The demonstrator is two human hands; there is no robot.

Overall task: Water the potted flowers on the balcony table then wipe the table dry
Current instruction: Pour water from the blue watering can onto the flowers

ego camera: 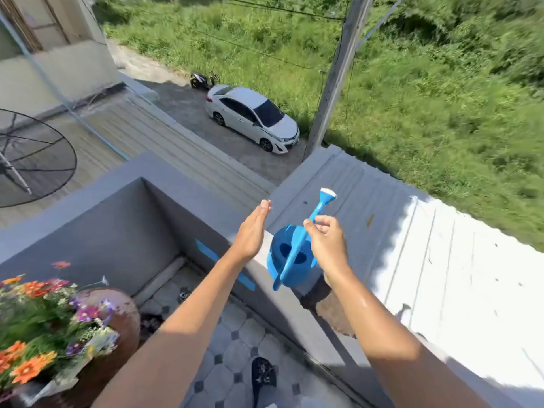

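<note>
Outdoors, a blue watering can (290,256) is seen standing on the flat top of the grey balcony wall (117,231), near the corner where the wall meets a corrugated metal roof (426,260). Its long spout is pointed up and away, ending in a white-faced rose. The spout is pinched by the right hand (325,245) between thumb and curled fingers, roughly halfway along its length, so the grip is narrow and closed on the can itself. The left hand (251,232) is held just beside the can with its fingers straight and together, palm turned toward the can; nothing is held in it, and whether it touches the can cannot be told. Both forearms are stretched forward from the bottom of the view. The potted flowers (44,328), orange, pink and purple among green leaves, are seen at the lower left in a brown round pot (126,316), well apart from the can; that corner is blurred. A tiled floor (235,343) lies below the wall. Farther off, a white car (253,119) is parked on a paved lane beside a concrete pole (332,83), with thick green grass beyond, and a dark mesh dish (32,157) is seen at the left edge.
</note>
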